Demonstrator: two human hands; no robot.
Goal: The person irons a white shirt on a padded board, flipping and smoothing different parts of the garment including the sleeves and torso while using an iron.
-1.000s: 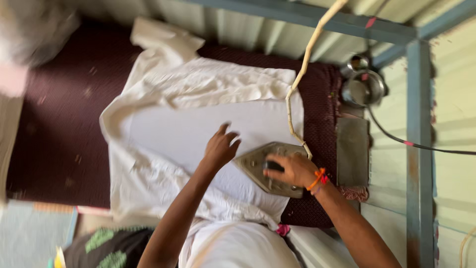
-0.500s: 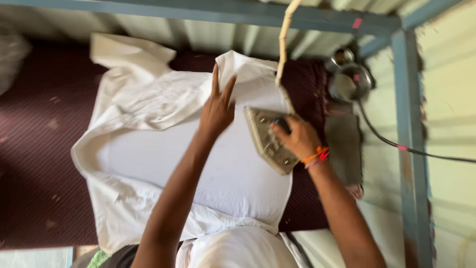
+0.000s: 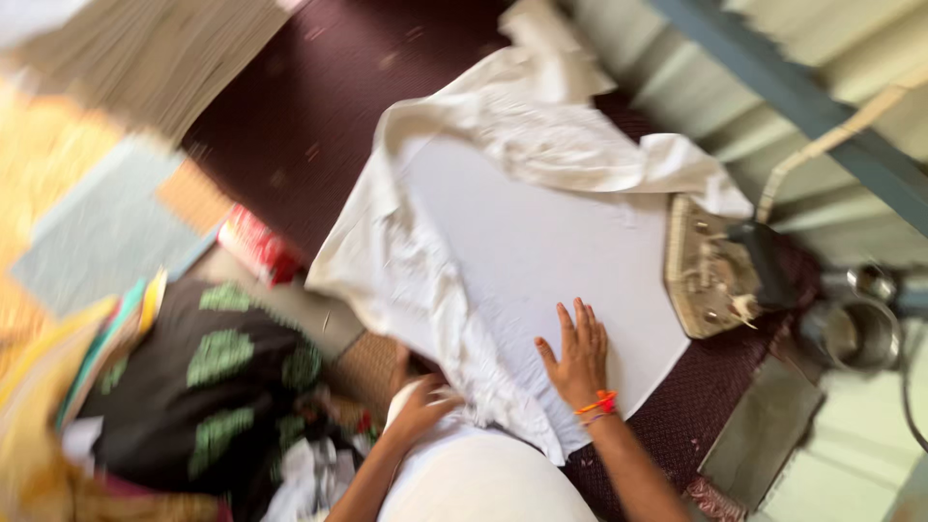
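cloth, one white piece, lies spread on our maroon table, our right hand flat and open on it, our left hand gripping its near edge, one iron parked alongside.

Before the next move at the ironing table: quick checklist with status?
1. Right hand flat on the white cloth, palm down: ok.
2. Iron let go, resting at the cloth's right edge, apart from both hands: ok.
3. Left hand at the crumpled near hem: in view, but whether it grips the cloth cannot tell, blurred.
4. Middle panel of the cloth smooth: ok; left side and far end wrinkled: not ok.
5. Iron's cord clear of the cloth: ok.
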